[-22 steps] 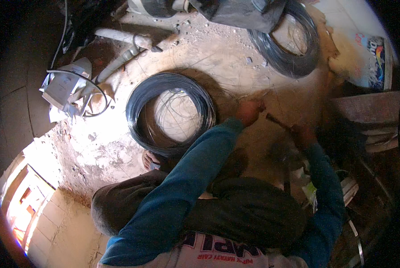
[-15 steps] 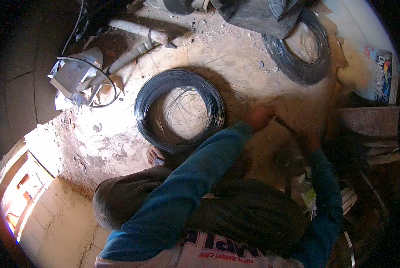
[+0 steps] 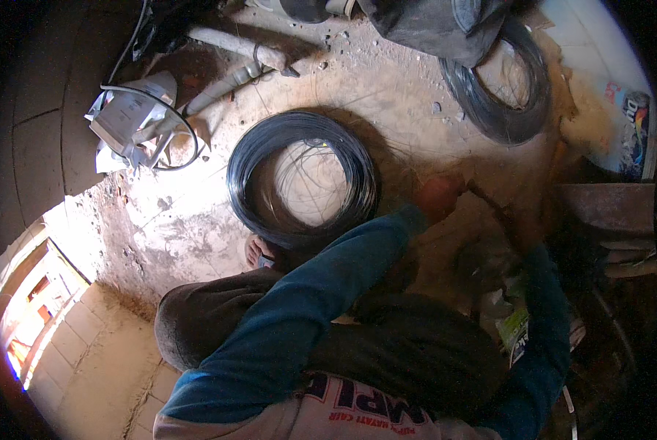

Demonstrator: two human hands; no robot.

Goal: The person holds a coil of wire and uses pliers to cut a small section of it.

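Observation:
My left hand (image 3: 440, 198) is closed in a fist over the floor, right of a big coil of dark wire (image 3: 242, 172). What it grips is too small and dim to make out. In shadow to its right, my right hand (image 3: 520, 231) is wrapped round a dark slim hand tool (image 3: 486, 198). The tool's tip points up and left, close beside my left fingers; its exact kind does not show. Thin strands of wire lie inside the coil, which rests flat on the floor by my bare foot (image 3: 256, 251).
A second wire coil (image 3: 489, 121) lies at the far right, partly under dark cloth (image 3: 423, 29). Pipes (image 3: 222, 92) and a crumpled silver-white piece (image 3: 130, 121) with a cable are at far left. A printed sack (image 3: 625, 136) and a wooden block (image 3: 607, 209) stand right.
Both hands have shifted slightly to the right, the tool moving along with the right one. The whole view has also slid a little. The coils keep their places on the floor.

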